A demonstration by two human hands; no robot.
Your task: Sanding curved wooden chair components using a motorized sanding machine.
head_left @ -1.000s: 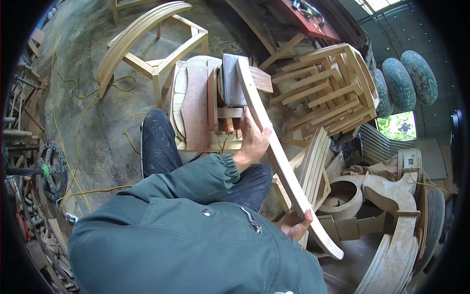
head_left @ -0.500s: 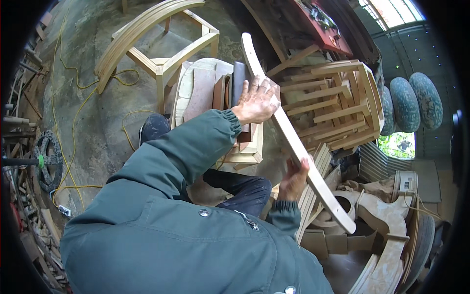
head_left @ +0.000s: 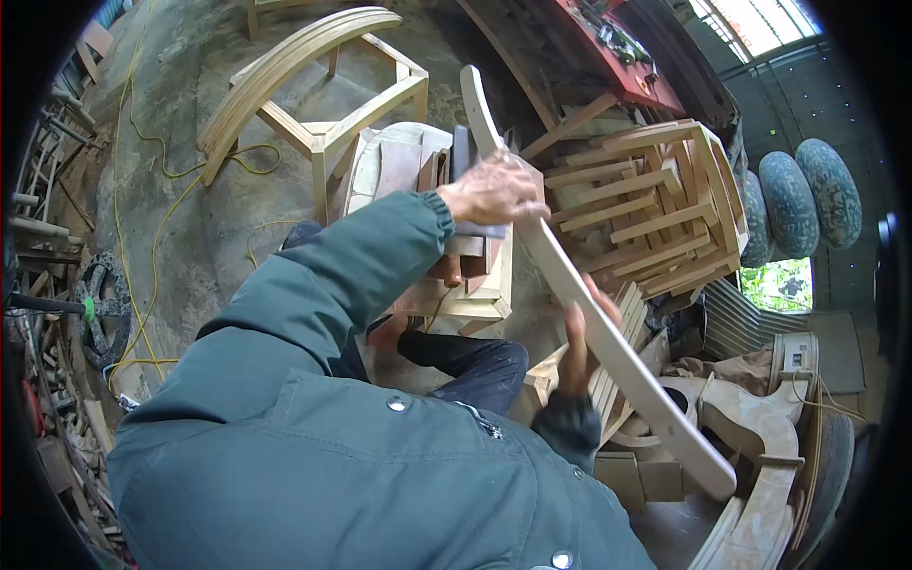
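A long, pale curved wooden strip (head_left: 635,369) runs slantwise in front of me, from the upper middle toward the lower right. My left hand (head_left: 494,190), somewhat blurred, lies across its upper part with the fingers bent over it. Lower down, my right hand (head_left: 579,334) grips the strip at its edge, thumb on the near side; the strip hides part of the fingers. Beneath my left hand is a low wooden stand (head_left: 480,309) bearing brown wooden pieces and a dark grey flat-sided piece (head_left: 462,152).
Ahead on the left stands a curved-back wooden frame (head_left: 375,112). Slatted wooden frames (head_left: 655,204) are stacked at the right, with pale shaped wooden parts (head_left: 760,432) nearer me. A yellow cord (head_left: 152,285) trails over the floor. Behind is a red table (head_left: 622,57) with tools.
The strip's lower end has swung down and to the right. My right hand has shifted slightly forward along with it, while my left hand has turned a little on the upper part.
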